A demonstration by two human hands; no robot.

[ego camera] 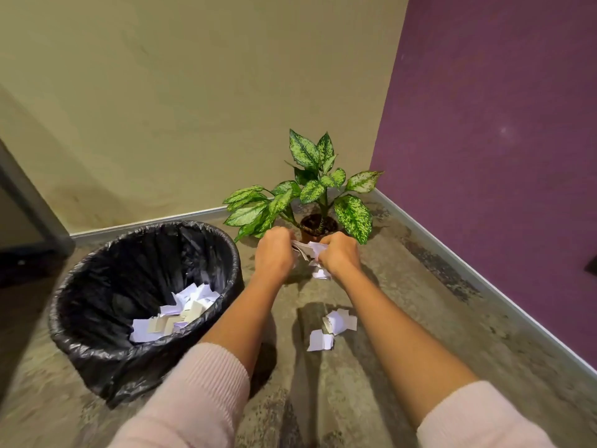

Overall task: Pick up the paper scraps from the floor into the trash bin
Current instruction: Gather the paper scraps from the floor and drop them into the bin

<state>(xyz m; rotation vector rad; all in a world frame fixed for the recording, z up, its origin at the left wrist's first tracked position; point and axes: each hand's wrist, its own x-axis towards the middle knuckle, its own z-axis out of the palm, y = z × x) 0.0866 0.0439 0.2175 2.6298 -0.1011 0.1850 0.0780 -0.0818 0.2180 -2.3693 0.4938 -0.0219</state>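
on the mottled floor [403, 334], both hands [274, 253] [339, 253] clutch paper scraps [305, 248] beside the trash bin [97, 286].

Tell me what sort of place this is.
Probably the corner of an indoor room, home or office; I cannot tell which. A beige wall meets a purple wall above a mottled hard floor, with a potted plant and a lined trash bin standing there.

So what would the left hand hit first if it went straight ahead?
Likely the plant's low leaves, right past the left hand and the paper scraps it grips. Depth is unclear.
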